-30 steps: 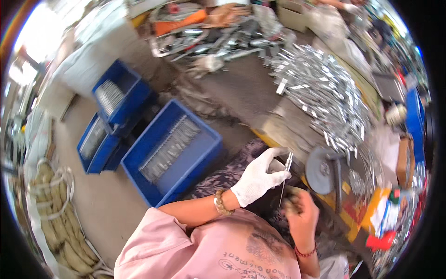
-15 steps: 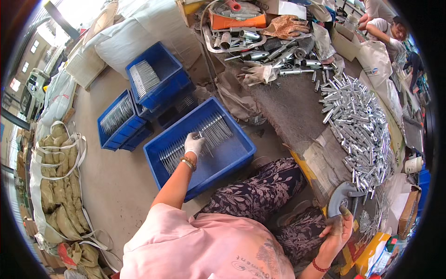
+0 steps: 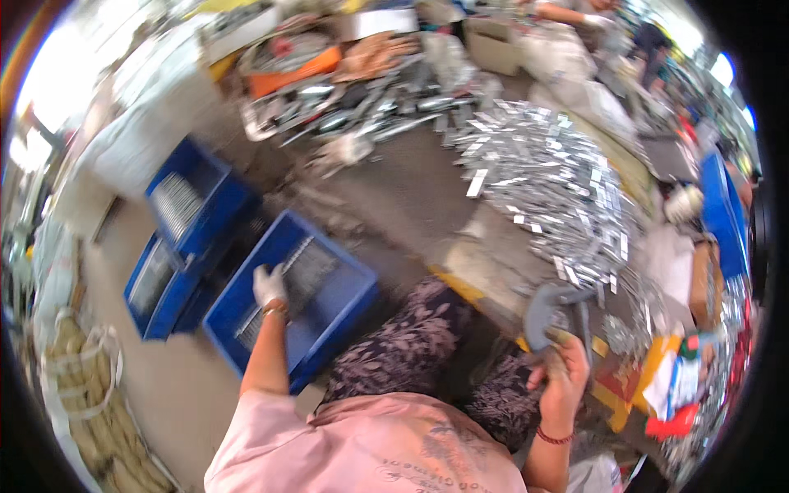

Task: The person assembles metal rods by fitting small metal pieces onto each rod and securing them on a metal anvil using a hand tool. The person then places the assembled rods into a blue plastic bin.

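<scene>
My left hand [image 3: 269, 284], in a white glove, reaches down into a blue crate [image 3: 349, 306] and rests on the rows of thin metal strips [image 3: 306, 267] laid in it; blur hides whether it holds a strip. My right hand [image 3: 562, 375], bare with a red wrist band, is raised at the bench edge with its fingers closed on the lower part of a grey round bench tool [image 3: 542, 308]. My lap in a flowered dark cloth [image 3: 427, 349] lies between the two hands.
Two more blue crates [image 3: 185, 201] [image 3: 152, 287] of strips stand left of the first. A heap of shiny metal strips [image 3: 546, 177] covers the bench ahead. Behind it lie metal parts and an orange tray [image 3: 292, 78]. Sacks [image 3: 78, 386] sit at far left, and another person's arm [image 3: 567, 12] shows at the top.
My left hand went from my lap, where it held a thin strip, over to the blue crate and stays on the strips. My right hand moved up to the grey tool.
</scene>
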{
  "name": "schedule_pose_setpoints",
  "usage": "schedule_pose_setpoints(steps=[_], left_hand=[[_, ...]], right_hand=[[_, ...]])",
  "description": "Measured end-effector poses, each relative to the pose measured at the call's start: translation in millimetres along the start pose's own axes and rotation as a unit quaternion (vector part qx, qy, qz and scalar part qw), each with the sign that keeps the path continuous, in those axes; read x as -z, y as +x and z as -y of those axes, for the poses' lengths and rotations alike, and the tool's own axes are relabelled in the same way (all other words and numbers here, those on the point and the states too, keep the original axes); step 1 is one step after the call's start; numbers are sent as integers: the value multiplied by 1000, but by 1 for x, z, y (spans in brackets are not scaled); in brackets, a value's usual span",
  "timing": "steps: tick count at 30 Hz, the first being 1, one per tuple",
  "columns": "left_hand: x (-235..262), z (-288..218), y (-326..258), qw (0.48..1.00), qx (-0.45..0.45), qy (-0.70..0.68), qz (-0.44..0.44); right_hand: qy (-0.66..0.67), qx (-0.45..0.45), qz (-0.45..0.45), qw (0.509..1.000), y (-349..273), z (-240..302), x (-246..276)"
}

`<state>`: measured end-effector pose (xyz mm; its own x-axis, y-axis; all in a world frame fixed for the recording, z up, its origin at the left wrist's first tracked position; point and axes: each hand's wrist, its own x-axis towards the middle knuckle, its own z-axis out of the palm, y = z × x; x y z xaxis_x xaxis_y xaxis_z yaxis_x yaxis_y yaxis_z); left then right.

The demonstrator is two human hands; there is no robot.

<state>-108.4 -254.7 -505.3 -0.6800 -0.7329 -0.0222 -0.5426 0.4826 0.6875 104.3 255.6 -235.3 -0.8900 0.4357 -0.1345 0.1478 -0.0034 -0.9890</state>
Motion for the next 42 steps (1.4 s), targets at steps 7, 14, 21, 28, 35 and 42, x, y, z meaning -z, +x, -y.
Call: schedule_pose_setpoints(steps=[7, 14, 21, 28, 35, 42], left_hand=[[51, -194, -55, 923, -282, -261, 14], [33, -372, -199, 735, -594, -139, 294], [-20, -422, -213, 634, -731, 23, 253], [-11, -405, -204, 629, -720, -1, 293], [21, -371, -223, 645, -699, -33, 306], [39, -355, -238, 666, -691, -106, 260]], right_hand=[[45, -20, 74, 996, 3, -1, -1], [70, -15, 74, 995, -7, 0, 6], [-3, -8, 96, 995, -33, 11, 22], [-47, 53, 93, 993, -39, 9, 40], [-236, 191, -125, 945, -27, 24, 96], [-592, 244, -146, 754, 2, 9, 183]])
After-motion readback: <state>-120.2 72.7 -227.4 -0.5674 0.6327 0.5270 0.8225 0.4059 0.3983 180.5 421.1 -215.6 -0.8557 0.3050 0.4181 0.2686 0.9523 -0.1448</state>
